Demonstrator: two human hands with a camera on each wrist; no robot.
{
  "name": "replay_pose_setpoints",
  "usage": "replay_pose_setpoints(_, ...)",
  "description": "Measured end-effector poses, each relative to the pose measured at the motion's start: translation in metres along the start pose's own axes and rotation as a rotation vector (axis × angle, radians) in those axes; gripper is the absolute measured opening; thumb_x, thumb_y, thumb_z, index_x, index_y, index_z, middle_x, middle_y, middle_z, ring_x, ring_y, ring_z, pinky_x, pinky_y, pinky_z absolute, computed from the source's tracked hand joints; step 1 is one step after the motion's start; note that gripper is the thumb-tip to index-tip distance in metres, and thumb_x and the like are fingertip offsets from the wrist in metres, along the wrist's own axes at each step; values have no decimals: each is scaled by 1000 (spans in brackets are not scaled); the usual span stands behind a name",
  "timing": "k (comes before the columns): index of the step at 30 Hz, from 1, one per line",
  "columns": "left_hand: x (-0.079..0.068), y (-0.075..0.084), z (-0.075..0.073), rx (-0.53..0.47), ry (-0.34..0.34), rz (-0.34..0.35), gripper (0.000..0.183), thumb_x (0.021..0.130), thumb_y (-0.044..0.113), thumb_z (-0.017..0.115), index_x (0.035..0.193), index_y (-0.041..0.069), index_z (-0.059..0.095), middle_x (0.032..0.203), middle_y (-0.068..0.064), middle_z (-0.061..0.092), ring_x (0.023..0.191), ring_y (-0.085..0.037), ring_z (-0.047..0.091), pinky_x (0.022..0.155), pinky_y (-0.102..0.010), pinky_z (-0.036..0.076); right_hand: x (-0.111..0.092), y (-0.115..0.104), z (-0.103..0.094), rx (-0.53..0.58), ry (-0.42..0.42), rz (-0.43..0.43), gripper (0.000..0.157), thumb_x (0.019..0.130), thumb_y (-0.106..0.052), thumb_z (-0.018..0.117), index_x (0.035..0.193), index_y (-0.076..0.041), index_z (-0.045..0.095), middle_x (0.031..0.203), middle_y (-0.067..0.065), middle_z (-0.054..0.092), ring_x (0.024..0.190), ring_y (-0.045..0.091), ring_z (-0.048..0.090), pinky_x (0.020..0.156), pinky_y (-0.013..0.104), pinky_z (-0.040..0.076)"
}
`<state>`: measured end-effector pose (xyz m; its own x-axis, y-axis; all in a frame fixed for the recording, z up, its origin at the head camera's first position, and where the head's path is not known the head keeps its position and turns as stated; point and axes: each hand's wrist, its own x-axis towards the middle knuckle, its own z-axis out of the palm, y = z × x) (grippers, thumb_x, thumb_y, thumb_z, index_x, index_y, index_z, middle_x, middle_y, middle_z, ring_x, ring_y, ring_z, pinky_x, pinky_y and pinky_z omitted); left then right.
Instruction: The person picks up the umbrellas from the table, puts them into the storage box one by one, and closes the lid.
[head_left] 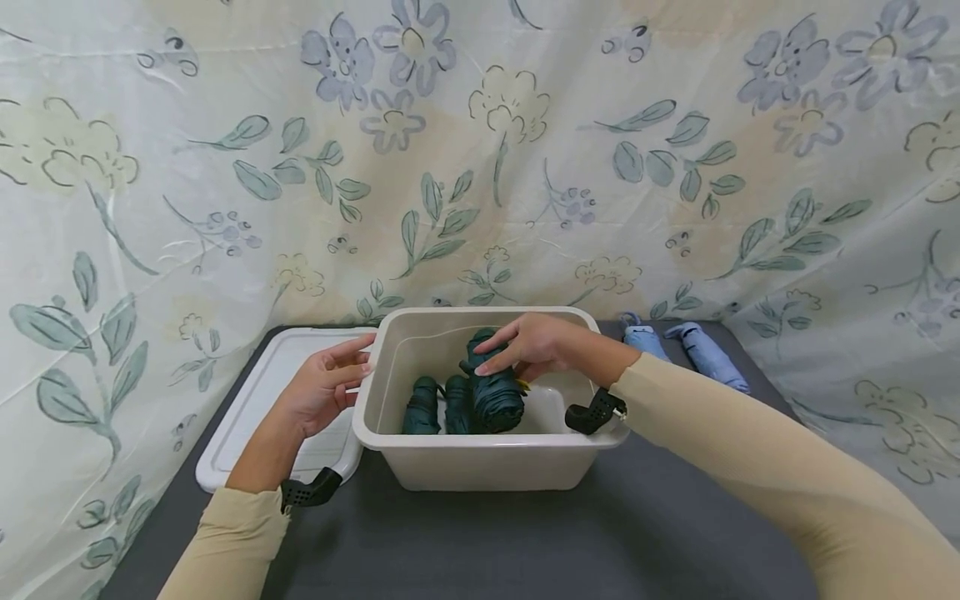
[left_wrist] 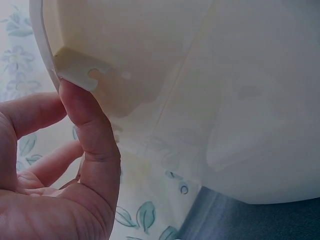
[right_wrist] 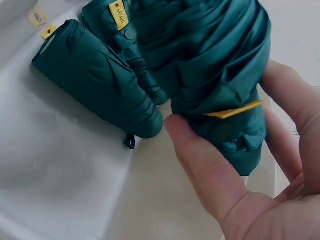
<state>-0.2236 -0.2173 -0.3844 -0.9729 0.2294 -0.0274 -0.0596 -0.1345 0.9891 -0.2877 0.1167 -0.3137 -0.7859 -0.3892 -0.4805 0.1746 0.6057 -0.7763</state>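
Note:
My right hand [head_left: 536, 343] grips a loosely folded dark green umbrella [head_left: 495, 392], held over the inside of an off-white plastic storage box [head_left: 480, 467]. In the right wrist view, thumb and fingers lie on either side of this umbrella [right_wrist: 210, 60], and a yellow tag sticks out of its folds. Two more green folded umbrellas, one [right_wrist: 100, 80] beside the other [right_wrist: 140, 65], lie in the box with yellow tags. At the box's left rim, my left hand [head_left: 326, 387] pinches the edge with thumb and finger, by a notched tab [left_wrist: 80, 70] under the rim.
A white lid [head_left: 255, 400] lies flat left of the box, partly behind the left hand. Two light blue folded umbrellas [head_left: 708, 358] rest at the back right of the dark table [head_left: 480, 550]. A floral curtain [head_left: 480, 167] hangs close behind the box.

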Motion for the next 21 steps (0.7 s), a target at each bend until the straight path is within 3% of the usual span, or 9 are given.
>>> replay_pose_setpoints(6,0,1,-1,-3,5,-3,67,101,14,66,160,8,34,110,6,71,95,-11,75,85,-29,62,6,-2,3,-91,-32,3,44,80,-27,89,122,-22,78,125,9,67,80,22,61,70,28,57)
replay_pose_setpoints(12,0,1,-1,-3,14,-5,66,101,14,65,159,8,35,109,7,72,95,-11,76,84,-29,62,14,-4,9,-151,-55,14,42,79,-27,90,119,-20,78,129,10,67,80,23,63,70,29,58)
replay_pose_setpoints(21,1,0,-1,2,13,-5,65,101,14,65,159,8,36,110,6,71,95,-11,75,85,-30,62,22,-1,20,-115,-61,42,40,81,-22,88,119,-15,78,146,16,59,97,31,73,91,47,62)
